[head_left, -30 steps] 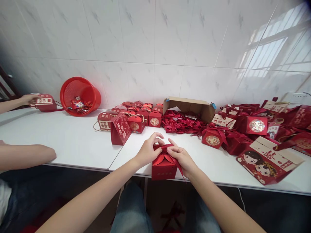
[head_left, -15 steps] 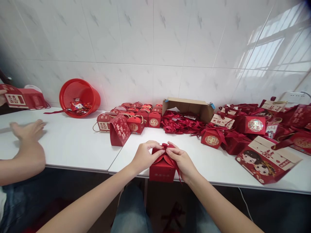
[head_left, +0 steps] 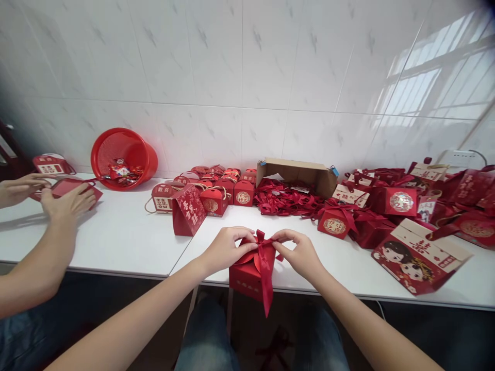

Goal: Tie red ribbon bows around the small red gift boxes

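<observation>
A small red gift box [head_left: 244, 279] stands at the near edge of the white table [head_left: 127, 237], right in front of me. A dark red ribbon [head_left: 266, 268] is knotted at its top, and one tail hangs down over the box front. My left hand [head_left: 224, 249] pinches the ribbon at the left of the knot. My right hand [head_left: 299, 252] pinches it at the right. Both hands are closed on the ribbon.
Another person's hands [head_left: 58, 203] at the far left handle a flat red box [head_left: 73, 188]. A tipped red basket [head_left: 122, 157] holds sweets. Several small red boxes [head_left: 211, 193], a cardboard box [head_left: 297, 175] with loose ribbons [head_left: 286, 198], and more gift boxes [head_left: 419, 252] crowd the back and right.
My hands have drawn apart at the knot and a ribbon tail now hangs down the box front. The other person's hands came together on a flat red box at the left.
</observation>
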### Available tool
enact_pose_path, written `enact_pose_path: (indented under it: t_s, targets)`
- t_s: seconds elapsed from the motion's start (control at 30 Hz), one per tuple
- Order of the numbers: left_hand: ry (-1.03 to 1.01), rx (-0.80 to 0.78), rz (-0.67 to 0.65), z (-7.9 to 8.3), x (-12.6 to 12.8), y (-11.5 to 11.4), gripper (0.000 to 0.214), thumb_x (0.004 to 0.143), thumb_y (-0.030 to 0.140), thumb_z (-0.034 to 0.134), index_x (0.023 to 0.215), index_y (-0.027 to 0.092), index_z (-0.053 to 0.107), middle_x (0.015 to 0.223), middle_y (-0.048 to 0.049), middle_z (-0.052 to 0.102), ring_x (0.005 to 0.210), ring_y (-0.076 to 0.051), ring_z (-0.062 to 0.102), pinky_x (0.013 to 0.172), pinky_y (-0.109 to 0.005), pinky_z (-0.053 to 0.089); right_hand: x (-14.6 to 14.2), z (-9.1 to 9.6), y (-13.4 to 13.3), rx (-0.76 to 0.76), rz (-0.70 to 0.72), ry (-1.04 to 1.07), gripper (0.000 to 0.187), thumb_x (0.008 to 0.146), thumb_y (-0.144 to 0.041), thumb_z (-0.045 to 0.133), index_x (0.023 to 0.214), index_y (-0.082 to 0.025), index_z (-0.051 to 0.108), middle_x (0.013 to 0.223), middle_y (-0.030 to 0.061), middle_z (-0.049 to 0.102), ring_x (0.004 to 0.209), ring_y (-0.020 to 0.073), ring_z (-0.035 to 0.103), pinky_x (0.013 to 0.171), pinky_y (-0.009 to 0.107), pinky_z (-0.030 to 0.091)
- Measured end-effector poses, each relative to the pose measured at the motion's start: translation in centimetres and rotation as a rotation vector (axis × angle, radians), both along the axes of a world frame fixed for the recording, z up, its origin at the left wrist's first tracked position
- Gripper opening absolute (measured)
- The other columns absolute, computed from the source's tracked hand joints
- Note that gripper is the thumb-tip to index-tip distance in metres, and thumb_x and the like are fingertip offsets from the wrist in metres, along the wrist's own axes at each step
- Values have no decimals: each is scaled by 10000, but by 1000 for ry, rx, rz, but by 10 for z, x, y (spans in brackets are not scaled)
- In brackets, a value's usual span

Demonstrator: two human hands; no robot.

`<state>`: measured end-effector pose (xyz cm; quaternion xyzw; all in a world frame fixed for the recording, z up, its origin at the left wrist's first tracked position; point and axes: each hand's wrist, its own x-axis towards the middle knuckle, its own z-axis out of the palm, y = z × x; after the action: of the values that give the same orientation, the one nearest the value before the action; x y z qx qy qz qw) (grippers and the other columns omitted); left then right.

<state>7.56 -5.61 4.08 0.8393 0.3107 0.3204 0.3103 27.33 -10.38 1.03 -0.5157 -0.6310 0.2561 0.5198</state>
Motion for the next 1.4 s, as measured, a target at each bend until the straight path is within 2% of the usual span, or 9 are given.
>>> enact_pose_path:
  t_s: [0.07,0.17,0.33,0.47,0.63,0.73,0.83,1.17,1.4]
  targets:
    - [10,17,-12,1,-3,1,115,797,252,600,752,177,676,867,-39,695,872,-176,629,826,-272,468,6,10,-7,11,15,-172,72,741,-220,604,753,-194,671,757,15,685,691,156,597,696,294,464]
    - [44,55,-47,3,-7,2,114,814,254,585,765,189,665,892,-32,697,907,-178,628,847,-271,460,14,31,-18,-166,181,-366,172,697,-317,700,821,-205,660,708,-5,671,571,133,549,557,256,422]
    - [133,181,-122,13,-10,3,116,829,253,584,780,196,673,882,-25,697,894,-170,629,836,-266,454,10,46,-6,-235,243,-305,518,686,-494,704,1086,-181,603,990,65,653,652,132,567,572,252,443]
    - [287,292,-135,26,-8,6,95,817,214,603,786,189,689,845,-29,691,838,-164,629,776,-256,462,-2,39,18,-235,417,-216,315,766,-417,637,944,-157,641,829,30,632,578,100,504,505,221,384]
    - [556,578,-146,40,-7,9,122,824,158,571,802,174,690,810,-45,677,817,-181,609,742,-276,454,-6,31,21,-20,500,-246,41,792,-165,555,824,-165,581,674,-32,542,578,88,453,544,209,374]
    - [631,689,-150,45,-7,9,158,830,147,532,779,162,681,790,-55,670,835,-193,596,782,-301,447,-6,31,15,149,525,-369,224,769,-38,479,889,-174,609,770,-4,590,664,106,506,624,224,410]
    - [590,610,-147,47,-8,9,142,806,162,535,777,165,674,808,-52,672,810,-178,597,745,-275,453,-6,30,11,267,526,-512,338,766,-1,440,950,-174,664,827,38,596,726,132,532,670,245,425]
    - [330,-55,-142,42,-8,18,99,709,182,536,772,160,609,766,-6,653,702,-129,582,632,-230,458,-4,22,11,305,529,-634,443,758,21,428,1053,-186,685,840,52,559,722,137,512,670,247,447]
    - [505,107,-277,40,-11,20,136,798,315,561,803,189,613,873,-24,547,813,-166,516,743,-273,431,-5,19,11,320,525,-611,423,767,15,432,1014,-197,703,810,44,536,708,138,492,682,267,455]
